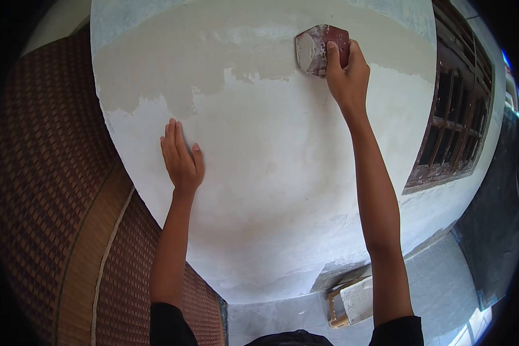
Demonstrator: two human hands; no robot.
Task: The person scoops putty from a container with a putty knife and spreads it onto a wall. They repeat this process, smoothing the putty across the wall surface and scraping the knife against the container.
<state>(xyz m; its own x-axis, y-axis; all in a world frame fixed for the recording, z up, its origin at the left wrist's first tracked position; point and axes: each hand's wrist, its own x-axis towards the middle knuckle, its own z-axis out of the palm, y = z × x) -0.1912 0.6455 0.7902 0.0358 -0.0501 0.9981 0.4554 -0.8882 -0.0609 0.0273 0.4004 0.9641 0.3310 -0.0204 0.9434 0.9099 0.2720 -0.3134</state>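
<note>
My right hand (349, 75) grips a flat reddish-brown putty scraper (312, 51), thumb on its near face. Pale putty is smeared over the scraper's left part. It is at the upper part of a white wall (259, 155), over a band of greyish putty (213, 49) with a ragged lower edge. Lower and to the left, my left hand (181, 161) lies flat on the wall, fingers pointing up and thumb apart, holding nothing. Its fingertips are just under the putty band.
A brown woven panel (46, 132) runs along the left. At right is a dark wooden window frame (451, 121), with a black sheet-like thing (493, 213) beyond. On the grey tiled floor (271, 314) stands a small wooden item with a whitish top (357, 301), partly behind my right arm.
</note>
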